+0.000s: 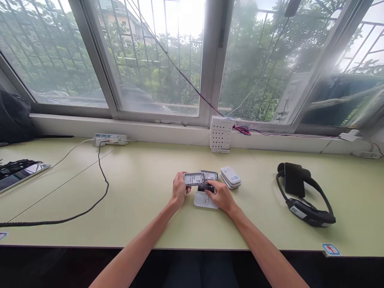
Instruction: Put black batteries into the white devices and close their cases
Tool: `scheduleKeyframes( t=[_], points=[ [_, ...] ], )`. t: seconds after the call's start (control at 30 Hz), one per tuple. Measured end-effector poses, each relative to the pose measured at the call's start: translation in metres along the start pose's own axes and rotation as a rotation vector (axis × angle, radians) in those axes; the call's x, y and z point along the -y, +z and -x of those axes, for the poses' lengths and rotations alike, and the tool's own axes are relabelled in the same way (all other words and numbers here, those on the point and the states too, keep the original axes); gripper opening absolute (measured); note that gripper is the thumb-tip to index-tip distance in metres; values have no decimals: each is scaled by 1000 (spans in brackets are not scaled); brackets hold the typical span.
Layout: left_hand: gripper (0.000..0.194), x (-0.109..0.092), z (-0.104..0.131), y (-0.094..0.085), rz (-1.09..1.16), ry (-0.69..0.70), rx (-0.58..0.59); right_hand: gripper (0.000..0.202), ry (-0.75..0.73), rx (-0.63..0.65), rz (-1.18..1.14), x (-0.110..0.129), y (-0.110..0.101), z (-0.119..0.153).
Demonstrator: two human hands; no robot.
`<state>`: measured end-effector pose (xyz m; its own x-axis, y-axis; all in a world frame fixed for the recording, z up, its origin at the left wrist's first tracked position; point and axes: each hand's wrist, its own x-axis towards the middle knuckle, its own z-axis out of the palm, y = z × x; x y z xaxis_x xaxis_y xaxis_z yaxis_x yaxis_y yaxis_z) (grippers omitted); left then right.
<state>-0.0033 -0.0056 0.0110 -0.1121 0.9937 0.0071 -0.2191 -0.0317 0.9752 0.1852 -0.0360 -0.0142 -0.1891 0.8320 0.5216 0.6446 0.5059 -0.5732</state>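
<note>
My left hand (179, 188) grips a small device body (193, 179) with a grey frame and a labelled inside facing up. Close beside it, my right hand (221, 195) pinches a black battery-like block (205, 187). Beneath that block a white cover (205, 200) with a small label lies on the table. A second open device body (211, 175) lies just behind my hands. To the right of it is a stack of white devices (230, 177), the top one bearing labels.
A black headset (312, 214) lies at the right of the pale green table (144, 224). White perforated boxes (220, 135) stand by the window sill. At the left are a power strip (110, 139), a black cable (106, 188) and a tablet (24, 176).
</note>
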Motion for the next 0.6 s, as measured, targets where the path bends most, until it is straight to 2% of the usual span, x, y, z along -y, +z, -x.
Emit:
scheduleKeyframes(
  t=[0.6],
  points=[
    [24,-3,0,2,44,-6,-50,41,-37,38,11,-2,-3,-1]
  ],
)
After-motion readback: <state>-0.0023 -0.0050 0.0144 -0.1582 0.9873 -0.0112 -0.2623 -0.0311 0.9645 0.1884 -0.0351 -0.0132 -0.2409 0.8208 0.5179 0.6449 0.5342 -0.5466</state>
